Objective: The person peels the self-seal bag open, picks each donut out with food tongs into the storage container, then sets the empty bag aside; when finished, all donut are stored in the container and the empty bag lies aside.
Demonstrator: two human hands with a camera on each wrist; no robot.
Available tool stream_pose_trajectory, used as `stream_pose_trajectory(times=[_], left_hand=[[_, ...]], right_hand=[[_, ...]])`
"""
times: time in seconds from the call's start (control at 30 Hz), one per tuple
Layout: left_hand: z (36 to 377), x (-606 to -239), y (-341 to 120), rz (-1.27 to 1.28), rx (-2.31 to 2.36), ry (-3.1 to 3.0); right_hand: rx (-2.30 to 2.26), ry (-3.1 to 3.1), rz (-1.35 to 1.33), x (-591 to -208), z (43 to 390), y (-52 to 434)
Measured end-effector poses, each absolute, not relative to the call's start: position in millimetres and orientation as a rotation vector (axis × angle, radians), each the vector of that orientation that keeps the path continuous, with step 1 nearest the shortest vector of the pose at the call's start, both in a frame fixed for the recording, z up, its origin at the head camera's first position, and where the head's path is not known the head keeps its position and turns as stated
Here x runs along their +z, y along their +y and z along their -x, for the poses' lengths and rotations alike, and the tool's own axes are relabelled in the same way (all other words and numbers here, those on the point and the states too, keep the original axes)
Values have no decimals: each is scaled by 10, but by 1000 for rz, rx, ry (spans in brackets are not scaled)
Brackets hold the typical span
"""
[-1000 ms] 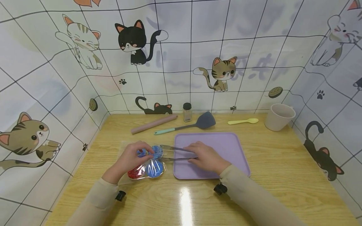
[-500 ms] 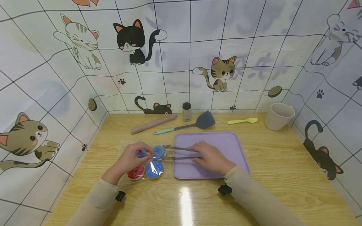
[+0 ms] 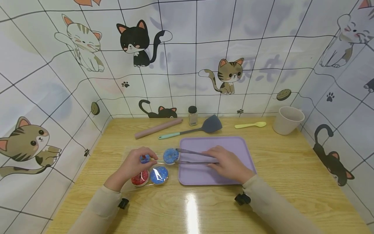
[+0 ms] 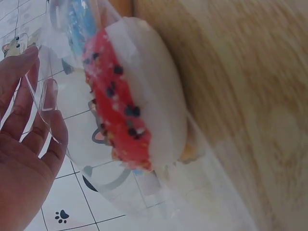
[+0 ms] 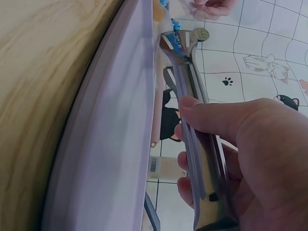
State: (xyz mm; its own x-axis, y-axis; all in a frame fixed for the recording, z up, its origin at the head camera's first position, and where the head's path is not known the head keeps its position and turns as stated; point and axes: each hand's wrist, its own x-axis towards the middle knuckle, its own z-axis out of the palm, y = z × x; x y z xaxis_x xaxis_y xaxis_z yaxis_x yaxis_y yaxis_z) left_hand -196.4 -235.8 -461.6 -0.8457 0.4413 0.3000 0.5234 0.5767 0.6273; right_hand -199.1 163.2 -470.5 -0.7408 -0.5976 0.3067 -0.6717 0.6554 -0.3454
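Note:
My right hand (image 3: 229, 164) grips a pair of metal tongs (image 5: 190, 77) over the purple tray (image 3: 233, 144). The tongs' tips stand on either side of a blue-iced donut (image 3: 170, 156), at the tray's left edge. With thumb and fingertips, my left hand (image 3: 135, 165) pinches the edge of a clear plastic bag (image 4: 211, 163). Inside the bag lie a red-iced donut (image 4: 120, 96) with dark sprinkles and another blue donut (image 3: 159, 175). A further blue donut (image 3: 144, 158) is partly hidden behind my left fingers.
Along the back of the wooden table lie a rolling pin (image 3: 158, 128), a spatula (image 3: 211, 124) and a yellow spoon (image 3: 250, 125). A black-capped jar (image 3: 193, 116) and a beige cup (image 3: 288, 120) stand near the cat-patterned wall covering.
My right hand has moved right with the tongs, and the blue donut has come along, out from among the others towards the tray. The left hand has stayed at the bag.

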Motion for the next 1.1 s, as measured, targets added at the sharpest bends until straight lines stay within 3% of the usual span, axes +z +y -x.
stream_pose_trajectory(times=[1.1], left_hand=[[1973, -4623, -2352, 871, -1117, -2673]], right_hand=[[694, -2664, -762, -4773, 1786, 3058]])
